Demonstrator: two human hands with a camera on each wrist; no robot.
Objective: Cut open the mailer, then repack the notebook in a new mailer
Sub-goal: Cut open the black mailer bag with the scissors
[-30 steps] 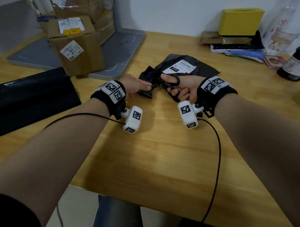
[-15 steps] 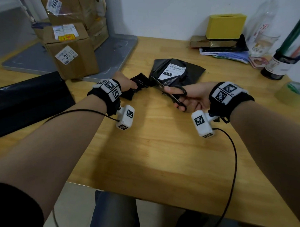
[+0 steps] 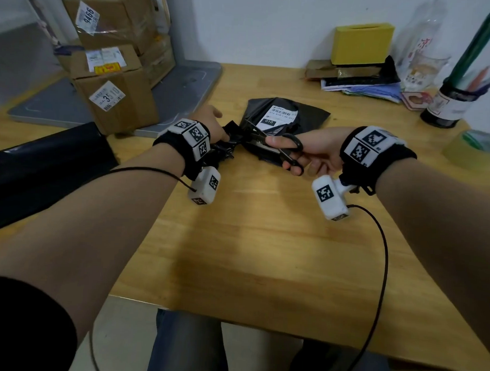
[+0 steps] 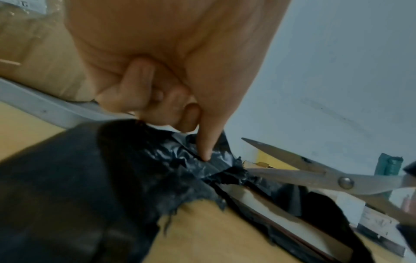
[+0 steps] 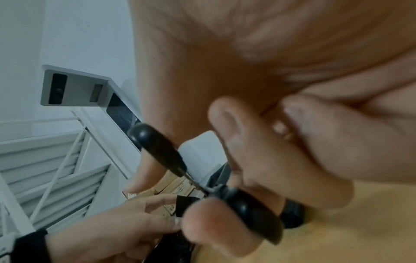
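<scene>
The black mailer (image 3: 304,115) with a white label lies mid-table. My left hand (image 3: 216,127) pinches its crumpled, cut end (image 4: 171,160) between thumb and curled fingers. My right hand (image 3: 297,155) grips the black-handled scissors (image 3: 281,143), thumb and fingers through the loops (image 5: 247,206). The scissor blades (image 4: 299,170) stand apart at the torn edge, right of my left thumb. Through the opening the notebook (image 4: 290,218) shows pale page edges. A flat black new mailer (image 3: 41,167) lies at the left.
Cardboard boxes (image 3: 113,94) stand on a grey tray (image 3: 183,91) at the back left. A yellow box (image 3: 362,42) on papers, a bottle holding pens (image 3: 446,106) and a tape roll (image 3: 478,149) line the back right. Wrist-camera cables trail over the table's (image 3: 263,255) front.
The right hand drew the scissors back to the right and spread the blades, which now sit at the mailer's torn edge. The left hand kept its pinch on the mailer's end.
</scene>
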